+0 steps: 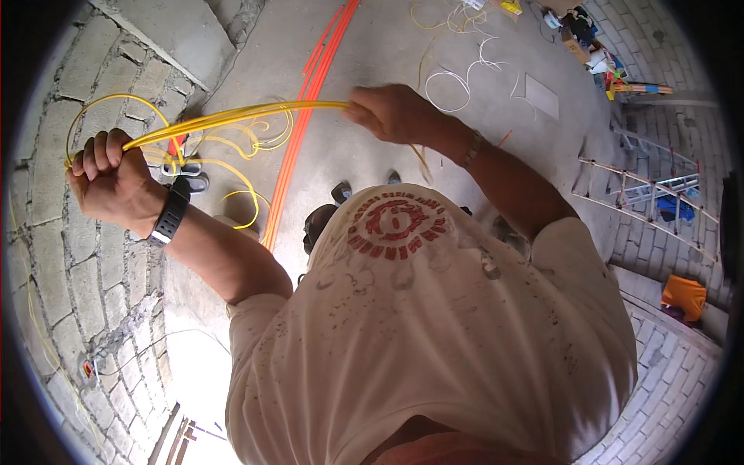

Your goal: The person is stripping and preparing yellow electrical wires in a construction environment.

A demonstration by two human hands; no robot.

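A bundle of yellow wire (248, 113) stretches between my two hands, in front of my chest. My left hand (115, 180), with a dark band on its wrist, is closed around the bundle at the left, close to the block wall. One yellow loop (108, 98) rises above that fist. My right hand (391, 113) is closed on the other end of the bundle. A short yellow tail (421, 164) hangs below the right wrist. More yellow wire (252, 194) lies in loose loops on the floor underneath.
Long orange pipes (310, 116) run along the concrete floor. White wire (448, 91) and a pale flat sheet (542, 96) lie farther off. A ladder (651, 186) is at the right, with an orange cloth (683, 298) nearer. Rough block wall (97, 271) stands on the left.
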